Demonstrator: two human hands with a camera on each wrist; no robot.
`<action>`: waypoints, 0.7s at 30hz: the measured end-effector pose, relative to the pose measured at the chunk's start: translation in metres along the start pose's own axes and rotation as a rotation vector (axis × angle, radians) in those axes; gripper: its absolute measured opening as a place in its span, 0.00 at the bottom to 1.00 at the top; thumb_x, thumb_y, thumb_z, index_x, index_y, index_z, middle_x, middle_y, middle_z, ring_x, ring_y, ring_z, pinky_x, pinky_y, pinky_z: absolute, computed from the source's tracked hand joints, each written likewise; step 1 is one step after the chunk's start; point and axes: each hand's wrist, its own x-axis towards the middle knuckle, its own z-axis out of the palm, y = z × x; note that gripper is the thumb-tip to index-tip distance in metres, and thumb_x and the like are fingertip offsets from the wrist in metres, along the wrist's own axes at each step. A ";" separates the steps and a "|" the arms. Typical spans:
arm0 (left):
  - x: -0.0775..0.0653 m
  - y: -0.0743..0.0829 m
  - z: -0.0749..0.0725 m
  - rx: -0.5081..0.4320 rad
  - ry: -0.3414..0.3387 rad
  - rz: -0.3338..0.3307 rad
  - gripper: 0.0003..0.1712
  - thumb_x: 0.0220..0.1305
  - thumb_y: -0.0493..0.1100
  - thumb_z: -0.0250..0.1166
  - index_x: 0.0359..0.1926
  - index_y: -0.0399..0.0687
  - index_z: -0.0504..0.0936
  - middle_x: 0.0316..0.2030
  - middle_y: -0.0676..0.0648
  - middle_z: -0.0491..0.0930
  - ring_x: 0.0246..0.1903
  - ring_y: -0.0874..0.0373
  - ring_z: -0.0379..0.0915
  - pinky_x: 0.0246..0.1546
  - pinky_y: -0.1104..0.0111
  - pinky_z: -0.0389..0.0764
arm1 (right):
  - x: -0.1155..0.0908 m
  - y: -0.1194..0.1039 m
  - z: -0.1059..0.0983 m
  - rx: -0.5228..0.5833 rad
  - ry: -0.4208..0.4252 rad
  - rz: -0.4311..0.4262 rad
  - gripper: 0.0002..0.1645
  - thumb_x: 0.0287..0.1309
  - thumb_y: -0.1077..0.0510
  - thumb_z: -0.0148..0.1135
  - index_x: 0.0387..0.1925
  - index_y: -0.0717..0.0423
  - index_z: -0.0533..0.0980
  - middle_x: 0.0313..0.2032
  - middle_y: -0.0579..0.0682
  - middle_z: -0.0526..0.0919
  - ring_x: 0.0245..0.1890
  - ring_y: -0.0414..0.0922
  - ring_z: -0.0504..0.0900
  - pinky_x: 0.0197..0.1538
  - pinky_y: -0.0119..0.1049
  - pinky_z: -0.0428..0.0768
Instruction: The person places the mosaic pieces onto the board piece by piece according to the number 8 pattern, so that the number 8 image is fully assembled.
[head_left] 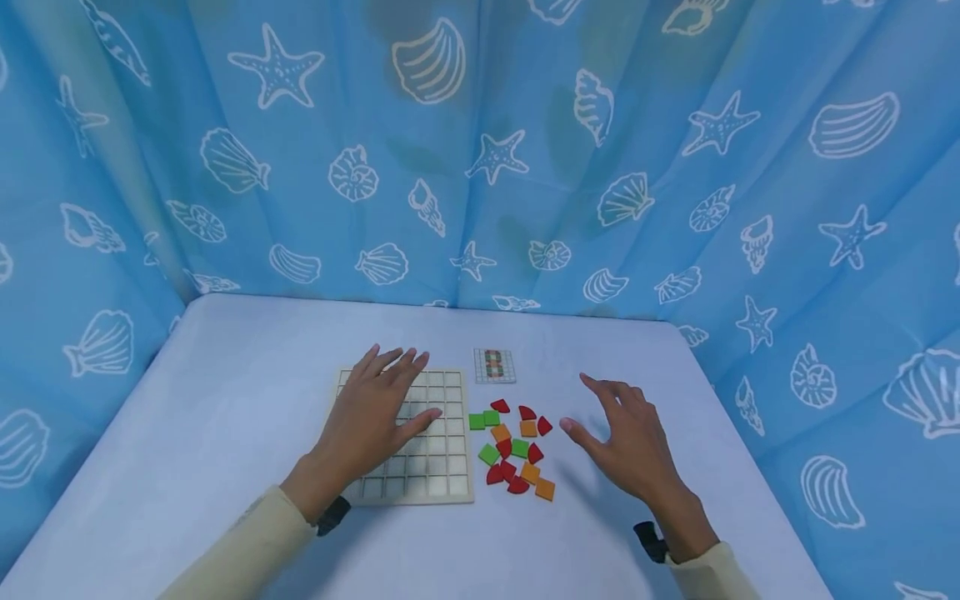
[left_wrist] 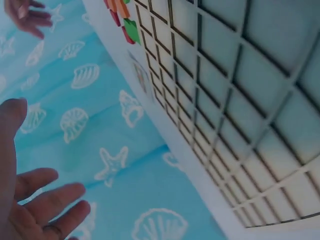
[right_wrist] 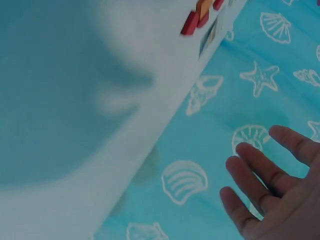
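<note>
My left hand (head_left: 372,421) hovers over a wooden grid board (head_left: 447,454), fingers spread and holding nothing; it hides part of the board's left side. In the left wrist view the grid (left_wrist: 235,100) fills the right side, with bare squares. To the right of the board lies a loose cluster of flat pieces: green squares (head_left: 520,448), orange squares (head_left: 545,489) and red quarter-circle pieces (head_left: 518,485). My right hand (head_left: 633,442) is raised to the right of these pieces, fingers apart, with nothing in it. A small pattern card (head_left: 494,366) with a printed grid lies behind the pieces.
A white-covered table (head_left: 247,400) carries everything. Blue curtains (head_left: 465,167) printed with shells and starfish hang behind it and along both sides. Dark straps (head_left: 651,542) sit at both wrists, below light sleeves (head_left: 243,546).
</note>
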 end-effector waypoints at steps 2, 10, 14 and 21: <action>-0.005 -0.007 -0.001 -0.066 0.046 -0.049 0.41 0.62 0.62 0.77 0.70 0.49 0.80 0.61 0.42 0.87 0.65 0.43 0.80 0.71 0.45 0.78 | 0.003 -0.004 0.007 0.026 0.020 -0.012 0.49 0.57 0.35 0.76 0.76 0.44 0.70 0.66 0.59 0.79 0.66 0.59 0.75 0.64 0.69 0.79; -0.030 -0.037 -0.003 -0.195 0.131 -0.176 0.25 0.59 0.52 0.82 0.52 0.46 0.88 0.42 0.45 0.91 0.48 0.47 0.85 0.50 0.50 0.89 | 0.018 -0.017 0.032 0.143 0.000 0.016 0.40 0.54 0.45 0.82 0.68 0.45 0.78 0.57 0.56 0.84 0.59 0.54 0.80 0.58 0.63 0.85; -0.044 -0.053 -0.002 -0.231 0.079 -0.248 0.25 0.60 0.50 0.81 0.54 0.45 0.88 0.49 0.43 0.91 0.55 0.44 0.84 0.59 0.46 0.86 | 0.026 -0.020 0.043 0.180 -0.069 0.054 0.36 0.56 0.46 0.82 0.65 0.45 0.79 0.56 0.54 0.84 0.59 0.53 0.80 0.58 0.60 0.87; -0.069 -0.079 -0.002 -0.313 -0.024 -0.365 0.30 0.61 0.48 0.80 0.61 0.45 0.85 0.60 0.38 0.86 0.63 0.38 0.78 0.65 0.39 0.78 | 0.040 -0.024 0.056 0.247 -0.158 0.081 0.29 0.60 0.50 0.79 0.62 0.45 0.82 0.54 0.52 0.85 0.56 0.51 0.82 0.55 0.52 0.90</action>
